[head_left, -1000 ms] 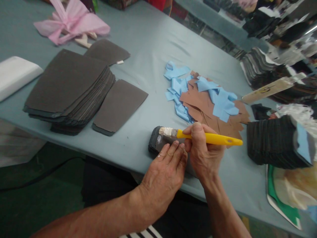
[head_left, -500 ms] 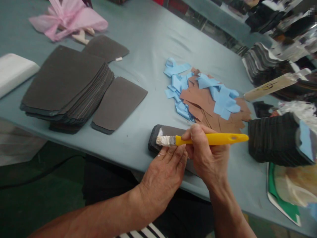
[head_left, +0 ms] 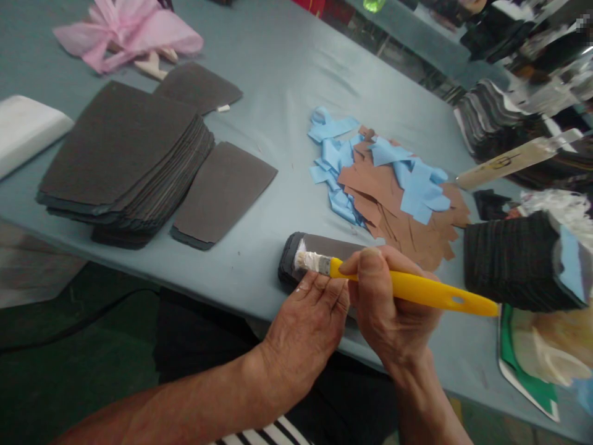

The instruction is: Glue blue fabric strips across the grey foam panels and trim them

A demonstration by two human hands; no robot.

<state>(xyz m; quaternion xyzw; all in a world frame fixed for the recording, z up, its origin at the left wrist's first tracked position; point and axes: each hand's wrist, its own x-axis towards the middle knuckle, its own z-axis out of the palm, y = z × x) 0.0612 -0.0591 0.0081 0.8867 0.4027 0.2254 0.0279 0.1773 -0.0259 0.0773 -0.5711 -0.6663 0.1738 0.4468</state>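
My right hand (head_left: 393,303) is closed round the yellow handle of a paintbrush (head_left: 417,289). White paste coats its bristles, which touch the left end of a small dark stack of pieces (head_left: 333,244) at the table's front edge. A white smear shows on the top piece there. My left hand (head_left: 310,318) lies with fingers stretched out flat on the near side of that stack, just below the brush tip; its thumb is hidden. Beyond my hands is a heap of brown scraps (head_left: 375,185) and blue strips (head_left: 424,191).
A tall pile of dark panels (head_left: 120,148) stands at left, beside a smaller pile (head_left: 225,194). Pink cloth (head_left: 130,31) lies behind, a white block (head_left: 28,133) at far left. On the right are another dark stack (head_left: 514,262) and a cloudy plastic container (head_left: 556,346) on a green sheet.
The brush handle's rear end has swung towards me and to the right, and my right hand has turned with it. The bristles have shifted slightly right; my left hand stays put.
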